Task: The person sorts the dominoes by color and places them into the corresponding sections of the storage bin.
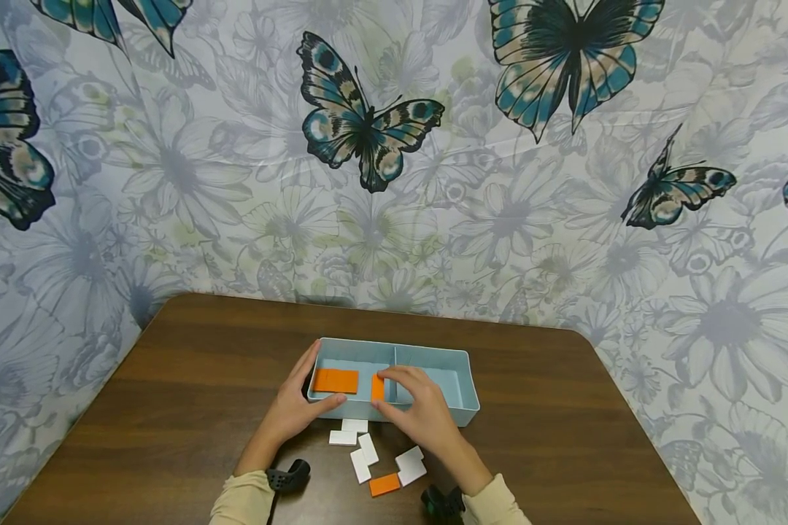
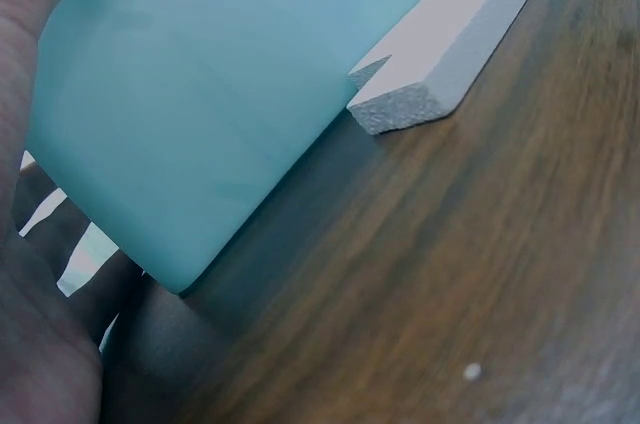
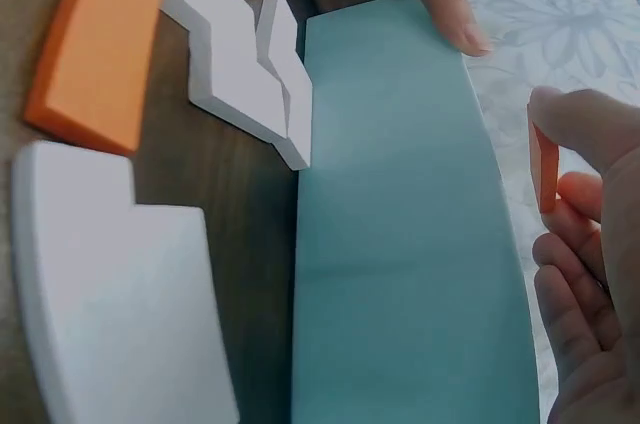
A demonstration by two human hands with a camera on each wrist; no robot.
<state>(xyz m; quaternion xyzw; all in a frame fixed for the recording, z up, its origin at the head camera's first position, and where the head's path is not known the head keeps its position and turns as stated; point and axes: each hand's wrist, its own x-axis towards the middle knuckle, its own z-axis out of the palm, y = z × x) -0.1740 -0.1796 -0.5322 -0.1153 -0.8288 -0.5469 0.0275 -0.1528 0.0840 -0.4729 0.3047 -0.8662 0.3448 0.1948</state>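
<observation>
A light blue two-compartment box (image 1: 433,416) stands on the table. My left hand (image 1: 289,410) grips its left end, the thumb over the front rim and the fingers along the side. Between thumb and fingertips, my right hand (image 1: 430,417) pinches an orange block (image 1: 377,388) over the left compartment, near the divider. In the right wrist view this orange block (image 3: 544,166) shows edge-on above the rim. Several orange blocks (image 1: 335,380) lie side by side at the left of that compartment. What lies under the right hand is partly hidden.
Several white blocks (image 1: 360,465) lie in front of the box, some against its front wall. A loose orange block (image 1: 384,485) sits nearest me, beside two white blocks (image 1: 410,467). Behind the brown wooden table (image 1: 532,379) hangs a butterfly-print cloth (image 1: 381,240).
</observation>
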